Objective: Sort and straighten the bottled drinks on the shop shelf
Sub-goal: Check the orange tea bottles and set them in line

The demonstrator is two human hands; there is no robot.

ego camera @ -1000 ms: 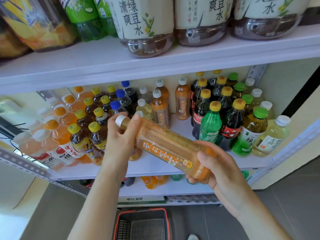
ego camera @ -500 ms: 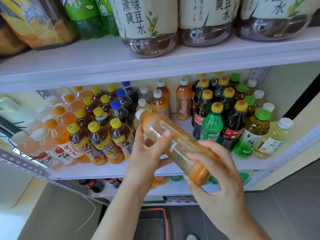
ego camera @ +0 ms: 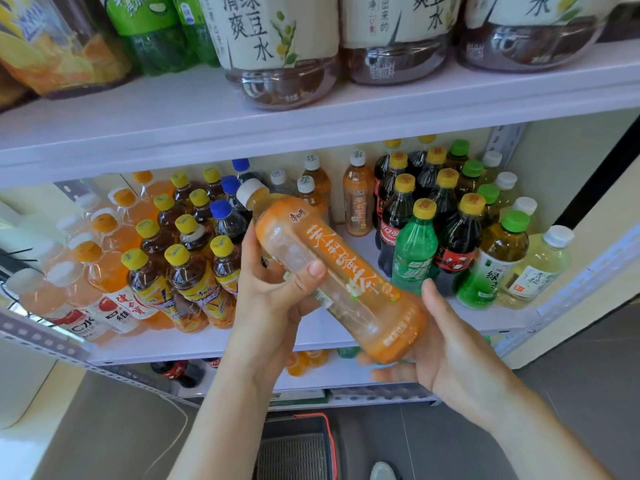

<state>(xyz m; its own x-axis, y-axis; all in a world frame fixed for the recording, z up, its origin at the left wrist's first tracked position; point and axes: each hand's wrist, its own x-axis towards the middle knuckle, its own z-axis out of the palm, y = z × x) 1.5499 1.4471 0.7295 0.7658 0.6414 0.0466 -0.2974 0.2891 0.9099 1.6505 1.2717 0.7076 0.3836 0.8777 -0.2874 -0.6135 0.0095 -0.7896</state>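
An orange-labelled tea bottle [ego camera: 332, 271] with a white cap lies tilted in front of the middle shelf [ego camera: 322, 334], cap up and to the left. My left hand [ego camera: 273, 299] grips its middle, thumb across the front. My right hand [ego camera: 446, 348] cups its base from below, thumb against the side. Behind it stand matching orange tea bottles [ego camera: 356, 199] at the back. Yellow-capped iced tea bottles [ego camera: 187, 271] fill the left, dark cola bottles [ego camera: 398, 216] and a green soda bottle [ego camera: 414, 251] the right.
Large jugs [ego camera: 277, 46] stand on the upper shelf [ego camera: 311, 112]. Pale green tea bottles [ego camera: 533, 265] crowd the right end by the metal upright [ego camera: 502, 140]. Orange drink bottles [ego camera: 104, 258] sit far left. A shopping basket [ego camera: 298, 448] rests on the floor below.
The bottle has turned in my hands, so its label faces me and its cap points higher. My left hand slid from the neck down to the middle; my right hand moved under the base.
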